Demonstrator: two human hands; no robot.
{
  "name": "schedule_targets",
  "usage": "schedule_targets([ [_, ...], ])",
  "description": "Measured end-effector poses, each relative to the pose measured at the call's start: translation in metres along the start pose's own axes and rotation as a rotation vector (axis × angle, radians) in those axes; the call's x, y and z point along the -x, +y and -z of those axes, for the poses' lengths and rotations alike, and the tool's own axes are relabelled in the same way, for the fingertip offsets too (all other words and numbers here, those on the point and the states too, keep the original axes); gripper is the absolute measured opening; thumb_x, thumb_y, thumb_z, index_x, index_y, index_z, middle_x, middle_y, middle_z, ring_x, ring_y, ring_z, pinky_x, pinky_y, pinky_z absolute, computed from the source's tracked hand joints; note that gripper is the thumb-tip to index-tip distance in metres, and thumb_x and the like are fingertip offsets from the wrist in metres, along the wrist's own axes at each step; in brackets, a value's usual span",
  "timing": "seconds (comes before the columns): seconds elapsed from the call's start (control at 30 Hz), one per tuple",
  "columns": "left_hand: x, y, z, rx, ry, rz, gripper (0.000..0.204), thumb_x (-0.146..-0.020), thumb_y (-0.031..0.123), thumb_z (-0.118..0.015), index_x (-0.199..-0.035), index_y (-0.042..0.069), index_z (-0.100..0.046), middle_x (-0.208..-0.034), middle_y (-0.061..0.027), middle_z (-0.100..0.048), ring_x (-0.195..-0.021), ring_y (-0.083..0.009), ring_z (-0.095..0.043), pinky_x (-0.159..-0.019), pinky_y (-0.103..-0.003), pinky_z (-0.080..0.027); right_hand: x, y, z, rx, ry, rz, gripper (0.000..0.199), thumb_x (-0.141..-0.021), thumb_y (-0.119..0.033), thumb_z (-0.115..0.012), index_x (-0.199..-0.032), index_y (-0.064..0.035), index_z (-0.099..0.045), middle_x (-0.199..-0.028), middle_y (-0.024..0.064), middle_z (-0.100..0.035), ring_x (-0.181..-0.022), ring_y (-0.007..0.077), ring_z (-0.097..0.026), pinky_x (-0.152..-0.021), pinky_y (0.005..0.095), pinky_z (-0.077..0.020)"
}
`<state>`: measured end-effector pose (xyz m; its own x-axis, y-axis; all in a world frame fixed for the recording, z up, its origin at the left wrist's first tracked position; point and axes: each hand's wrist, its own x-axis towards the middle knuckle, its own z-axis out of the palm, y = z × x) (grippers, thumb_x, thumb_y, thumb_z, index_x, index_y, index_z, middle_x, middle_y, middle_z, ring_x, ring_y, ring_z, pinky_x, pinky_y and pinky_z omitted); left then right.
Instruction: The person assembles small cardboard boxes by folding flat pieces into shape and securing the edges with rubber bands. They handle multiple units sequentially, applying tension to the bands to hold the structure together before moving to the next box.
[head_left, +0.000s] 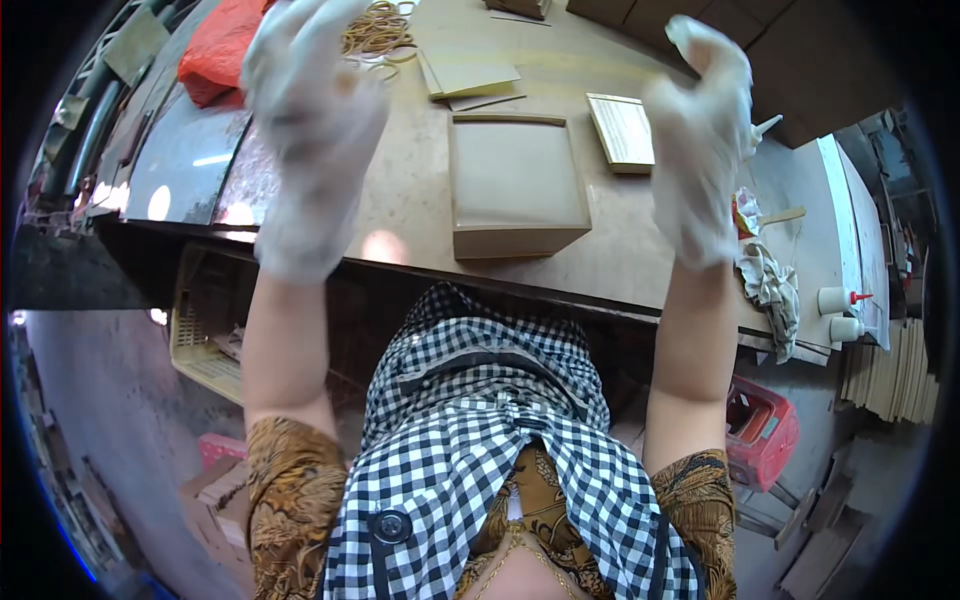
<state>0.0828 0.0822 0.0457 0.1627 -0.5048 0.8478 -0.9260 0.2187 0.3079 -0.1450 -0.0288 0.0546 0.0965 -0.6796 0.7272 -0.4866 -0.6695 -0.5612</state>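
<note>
Box [520, 180] on table [405, 185]; left grip [312, 135], right grip [700, 140] loosely parted, empty, hovering either side.

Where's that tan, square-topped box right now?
In the head view, the tan, square-topped box sits mid-picture on the light brown table, near its front edge, between the white-gloved left hand and right hand.
</note>
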Motion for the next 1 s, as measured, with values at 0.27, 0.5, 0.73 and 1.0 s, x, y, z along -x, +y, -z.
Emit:
schedule_targets([
  [0.27,0.095,0.004,0.045,0.3,-0.295,0.475,0.074,-0.064,-0.011,-0.055,-0.136,0.004,-0.055,-0.145,-0.0147,-0.049,-0.14,-0.0274,-0.039,-0.118,-0.038,-0.026,0.097,0.018,0.037,-0.246,-0.227,-0.238,0.061,-0.071,0.007,-0.058,-0.13,0.0032,-0.048,-0.127,0.0143,-0.054,-0.127,0.0263,-0.049,-0.114,0.0364,-0.0322],
  [0.5,0.096,-0.011,0.02,0.635,-0.374,0.474,0.086,-0.066,-0.006,-0.053,-0.15,0.001,-0.038,-0.159,-0.0147,-0.033,-0.151,-0.0271,-0.022,-0.122,-0.038,-0.015,0.096,0.02,0.031,-0.263,-0.337,-0.389,0.062,-0.073,0.003,-0.063,-0.133,0.0022,-0.047,-0.13,0.0125,-0.055,-0.126,0.0245,-0.051,-0.112,0.0375,-0.034],
  [0.73,0.063,-0.025,-0.002,0.702,-0.73,0.297,0.093,-0.065,-0.006,-0.047,-0.156,0.003,-0.028,-0.164,-0.0152,-0.024,-0.155,-0.0262,-0.009,-0.123,-0.04,0.001,0.065,0.027,0.024,-0.494,-0.632,-0.488,0.07,-0.075,-0.001,-0.064,-0.142,0.0014,-0.044,-0.145,0.0128,-0.049,-0.137,0.0247,-0.044,-0.117,0.0405,-0.0282],
  [1.0,0.058,-0.047,-0.021,0.694,-0.792,0.215,0.083,-0.067,-0.011,-0.049,-0.149,-0.003,-0.034,-0.153,-0.0154,-0.039,-0.146,-0.0269,-0.033,-0.121,-0.039,-0.023,0.057,0.056,-0.006,-0.73,-0.78,-0.145,0.078,-0.076,-0.01,-0.064,-0.148,0.003,-0.037,-0.155,0.0184,-0.038,-0.146,0.0289,-0.032,-0.121,0.0436,-0.0222],
])
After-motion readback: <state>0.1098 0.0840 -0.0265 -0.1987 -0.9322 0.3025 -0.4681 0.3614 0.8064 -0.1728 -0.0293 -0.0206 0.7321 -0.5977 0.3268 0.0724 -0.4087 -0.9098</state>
